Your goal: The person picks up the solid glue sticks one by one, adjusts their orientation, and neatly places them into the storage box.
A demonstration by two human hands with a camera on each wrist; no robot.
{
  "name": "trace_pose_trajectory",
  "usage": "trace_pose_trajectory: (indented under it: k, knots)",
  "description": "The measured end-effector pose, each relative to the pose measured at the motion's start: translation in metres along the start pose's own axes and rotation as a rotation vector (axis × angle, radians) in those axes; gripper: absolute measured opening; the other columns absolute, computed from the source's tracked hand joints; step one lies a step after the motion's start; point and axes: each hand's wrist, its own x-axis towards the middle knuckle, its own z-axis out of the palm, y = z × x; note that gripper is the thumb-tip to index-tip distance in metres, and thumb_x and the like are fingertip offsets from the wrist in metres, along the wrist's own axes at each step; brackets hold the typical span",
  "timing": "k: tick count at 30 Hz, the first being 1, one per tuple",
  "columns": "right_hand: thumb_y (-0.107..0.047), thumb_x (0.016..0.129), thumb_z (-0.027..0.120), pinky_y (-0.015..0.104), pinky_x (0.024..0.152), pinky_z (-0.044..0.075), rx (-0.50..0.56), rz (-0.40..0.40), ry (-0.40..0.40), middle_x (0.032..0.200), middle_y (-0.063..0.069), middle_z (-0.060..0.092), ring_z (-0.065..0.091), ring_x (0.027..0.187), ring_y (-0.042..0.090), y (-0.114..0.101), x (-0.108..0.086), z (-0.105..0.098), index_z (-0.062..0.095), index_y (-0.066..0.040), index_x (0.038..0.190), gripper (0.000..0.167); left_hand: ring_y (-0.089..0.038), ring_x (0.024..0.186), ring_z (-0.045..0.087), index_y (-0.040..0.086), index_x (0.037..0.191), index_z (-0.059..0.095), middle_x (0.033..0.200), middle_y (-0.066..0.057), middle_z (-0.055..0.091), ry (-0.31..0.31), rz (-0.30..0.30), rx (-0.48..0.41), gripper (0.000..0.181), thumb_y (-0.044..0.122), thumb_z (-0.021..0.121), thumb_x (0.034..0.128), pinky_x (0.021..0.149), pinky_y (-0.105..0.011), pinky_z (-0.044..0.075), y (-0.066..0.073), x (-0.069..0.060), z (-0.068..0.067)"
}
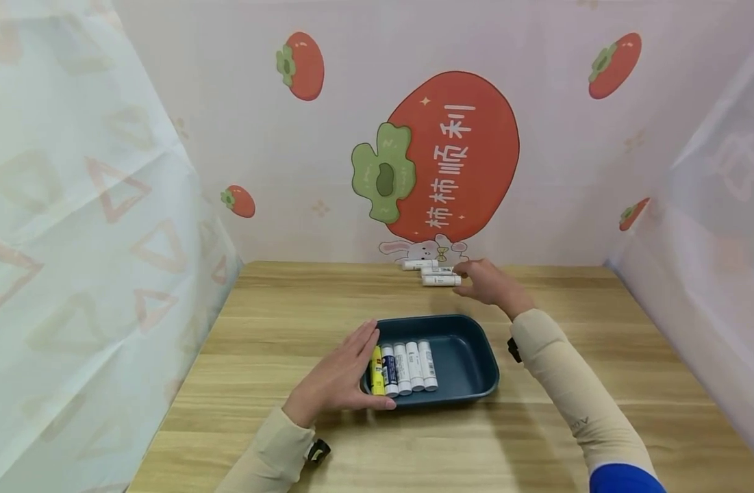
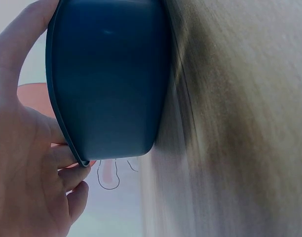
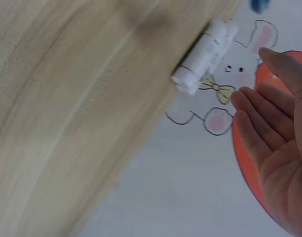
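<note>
A dark blue tray point(image 1: 463, 399) holds a yellow tube point(image 1: 377, 373), a navy-and-white tube point(image 1: 390, 370) and several white tubes point(image 1: 416, 366) side by side at its left. My left hand point(image 1: 342, 373) rests against the tray's left end, thumb and fingers spread along the rim; the left wrist view shows the hand point(image 2: 32, 133) at the tray's wall point(image 2: 111, 89). Near the wall, my right hand point(image 1: 490, 282) is beside several white tubes point(image 1: 441, 280) lying on the table. In the right wrist view that hand point(image 3: 279, 128) has extended fingers, apart from the white tubes point(image 3: 203, 54).
The wooden table point(image 1: 278, 315) meets a back wall point(image 1: 259, 137) printed with persimmons and a rabbit. Pale patterned sheets stand at the left point(image 1: 74, 205) and right point(image 1: 722, 226).
</note>
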Motion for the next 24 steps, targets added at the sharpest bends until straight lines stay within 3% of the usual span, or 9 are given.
trace_pose_trajectory:
  k: [15, 24]
  knots:
    - [-0.018, 0.097, 0.078, 0.054, 0.109, 0.056, -0.061, 0.061, -0.063, 0.135, 0.024, 0.070, 0.067, 0.123, 0.040, 0.030, 0.026, 0.030, 0.064, 0.005, 0.138, 0.049, -0.024, 0.168, 0.006, 0.006, 0.170, 0.012, 0.181, -0.006, 0.000, 0.000, 0.007, -0.002, 0.134, 0.093, 0.059, 0.0788, 0.133, -0.049, 0.025, 0.001, 0.001, 0.000]
    - [-0.012, 0.096, 0.078, 0.044, 0.088, 0.062, -0.136, 0.026, -0.079, 0.104, 0.014, 0.075, 0.066, 0.089, 0.025, 0.032, 0.036, 0.036, 0.071, 0.001, 0.115, 0.024, -0.023, 0.168, 0.005, 0.007, 0.170, 0.010, 0.181, -0.003, -0.005, -0.008, 0.001, -0.016, 0.134, 0.092, 0.060, 0.0790, 0.134, -0.048, 0.024, 0.000, 0.000, 0.000]
